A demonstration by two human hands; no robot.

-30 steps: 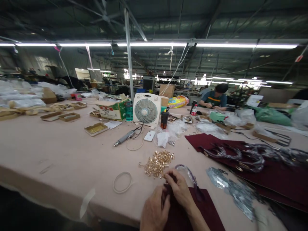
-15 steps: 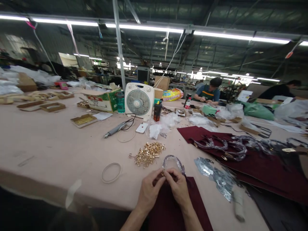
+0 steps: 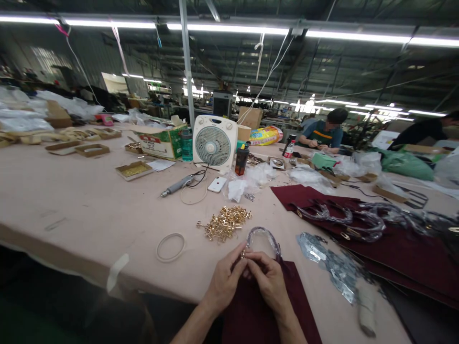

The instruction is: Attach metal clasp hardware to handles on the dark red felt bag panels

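My left hand (image 3: 225, 277) and my right hand (image 3: 268, 277) meet at the top edge of a dark red bag panel (image 3: 301, 306). Between their fingertips is a small gold metal fitting (image 3: 244, 253), pinched by both hands and partly hidden by the fingers. From the panel's top edge rises a curved bag handle (image 3: 263, 230) in clear plastic wrap, just beyond my fingers. A heap of similar gold fittings (image 3: 225, 223) lies on the table a little beyond my left hand.
A ring-shaped band (image 3: 170, 247) lies at left. An electric screwdriver (image 3: 177, 185), a phone (image 3: 217, 184) and a box fan (image 3: 214, 143) stand or lie farther back. Grey metal plates (image 3: 332, 265) and stacked dark red panels (image 3: 405, 253) are at right. A co-worker (image 3: 324, 131) sits across.
The whole view has shifted slightly, so table things appear farther right. Both hands stay together at the panel's top edge, and the gold fitting shows more clearly between the fingertips.
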